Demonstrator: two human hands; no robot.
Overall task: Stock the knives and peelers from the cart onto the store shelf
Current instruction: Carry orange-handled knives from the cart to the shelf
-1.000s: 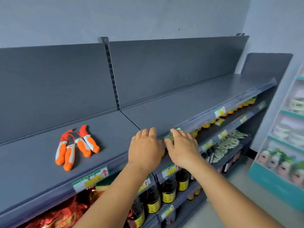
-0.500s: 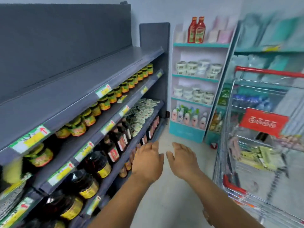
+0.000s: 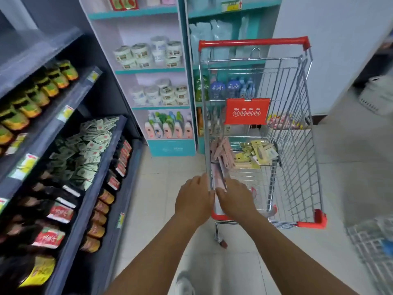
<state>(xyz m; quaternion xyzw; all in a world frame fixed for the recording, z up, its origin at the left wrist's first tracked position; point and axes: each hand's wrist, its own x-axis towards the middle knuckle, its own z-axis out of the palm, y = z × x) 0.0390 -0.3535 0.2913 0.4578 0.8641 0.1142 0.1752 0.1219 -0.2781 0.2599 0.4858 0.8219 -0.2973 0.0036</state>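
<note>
Over the cart [image 3: 306, 133] both my hands, left hand [image 3: 194, 202] and right hand [image 3: 237, 202], reach in, fingers loosely spread, holding nothing yet. Plenty left: pink packs [image 3: 222, 153] and yellow-carded packs [image 3: 256, 153] sit inside.

Both hands, left hand [image 3: 194, 201] and right hand [image 3: 236, 201], reach flat-fingered toward the cart [image 3: 297, 133] holding packaged goods [image 3: 255, 153]
</note>
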